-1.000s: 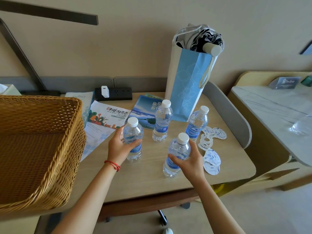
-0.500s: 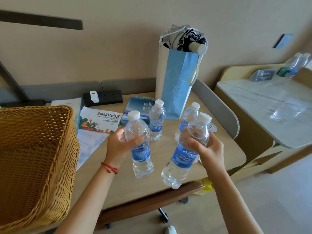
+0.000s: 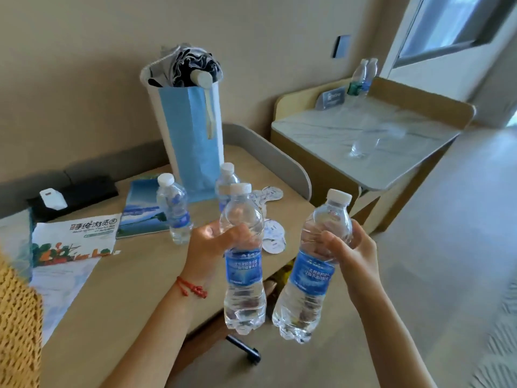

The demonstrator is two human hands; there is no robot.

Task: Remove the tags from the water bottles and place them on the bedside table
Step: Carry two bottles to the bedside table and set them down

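- My left hand (image 3: 208,247) grips one water bottle (image 3: 243,264) high on its clear upper body, fingers (image 3: 237,238) curled round the front, just above the blue label.
- That bottle hangs upright in the air over the near edge of the tabletop (image 3: 134,292), white cap on.
- My right hand (image 3: 354,254) holds a second bottle (image 3: 313,273) the same way, fingers (image 3: 333,246) wrapped round its upper body, the bottle tilted a little with its cap leaning right.
- The two held bottles are side by side, close but not touching.
- Two more bottles stand on the tabletop behind them: one (image 3: 173,208) beside the blue booklet (image 3: 140,211), one (image 3: 226,177) partly hidden behind the bottle in my left hand.
- Round paper tags (image 3: 272,236) lie loose on the tabletop, near the right edge.
- A tall blue paper bag (image 3: 193,135) stands at the back with a folded umbrella (image 3: 190,65) poking out.
- The bedside table (image 3: 335,130) sits off to the right, with other bottles (image 3: 362,77) at its far corner.
- A wicker basket (image 3: 16,317) shows at the left edge.
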